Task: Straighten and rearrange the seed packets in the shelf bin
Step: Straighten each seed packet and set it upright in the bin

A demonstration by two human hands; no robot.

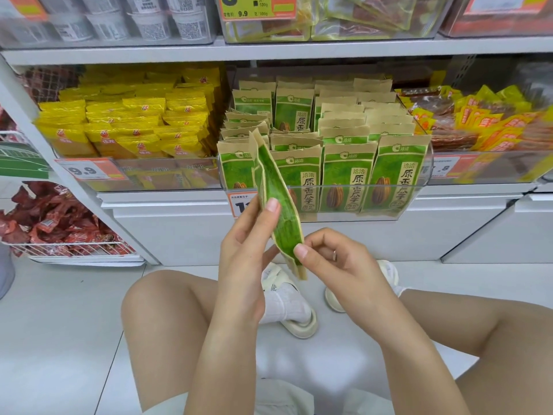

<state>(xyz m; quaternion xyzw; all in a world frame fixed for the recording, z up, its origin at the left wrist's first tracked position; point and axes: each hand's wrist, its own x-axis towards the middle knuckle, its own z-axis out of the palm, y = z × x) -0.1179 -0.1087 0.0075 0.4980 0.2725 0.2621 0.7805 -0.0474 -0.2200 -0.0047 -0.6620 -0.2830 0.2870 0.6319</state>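
Observation:
A clear plastic shelf bin (329,217) on the lower shelf holds several rows of green and tan seed packets (347,175), standing upright, front row facing me. In front of the bin I hold one green seed packet (276,193) edge-on, tilted with its top toward the bin's left side. My left hand (248,244) grips its middle, thumb on the green face. My right hand (332,259) pinches its lower end between thumb and fingers.
A bin of yellow snack bags (128,127) sits left of the seed bin, and orange-yellow packets (484,124) sit right. Price tags hang on the bin fronts. A wire basket of red packets (54,223) stands low at left. My knees and sandalled feet are on the white floor.

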